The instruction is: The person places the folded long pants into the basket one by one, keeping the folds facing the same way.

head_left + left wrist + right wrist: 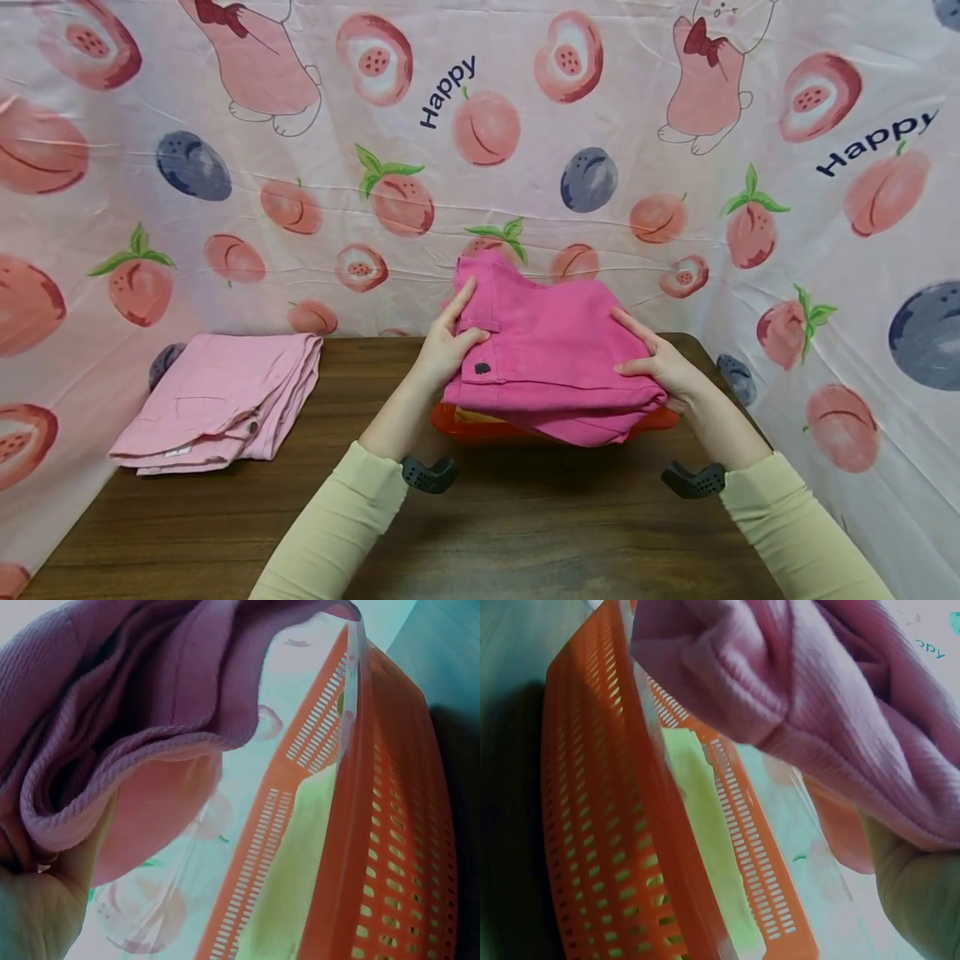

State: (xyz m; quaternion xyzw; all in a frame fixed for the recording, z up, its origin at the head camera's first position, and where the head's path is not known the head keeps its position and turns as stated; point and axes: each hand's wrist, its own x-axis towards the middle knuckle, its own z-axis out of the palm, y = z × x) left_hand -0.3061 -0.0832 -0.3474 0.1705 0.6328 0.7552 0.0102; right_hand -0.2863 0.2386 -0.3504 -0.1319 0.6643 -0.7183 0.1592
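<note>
Both hands hold up a folded pair of bright pink pants [555, 333], with a dark button and a belt loop showing near the left side. My left hand [446, 342] grips the waistband side, its thumb on the front. At the opposite side, my right hand [663, 367] grips the folded edge between thumb and fingers. Just below the pants is an orange basket [652, 420], mostly hidden in the head view. Slotted orange walls [405, 795] show in the left wrist view. Inside the basket lies a yellow cloth [709, 832], seen plainly from the right wrist.
A folded pair of light pink pants [225, 392] lies on the left of the dark wooden table [570, 533]. A fruit-patterned curtain [480, 192] hangs behind the table and along both sides.
</note>
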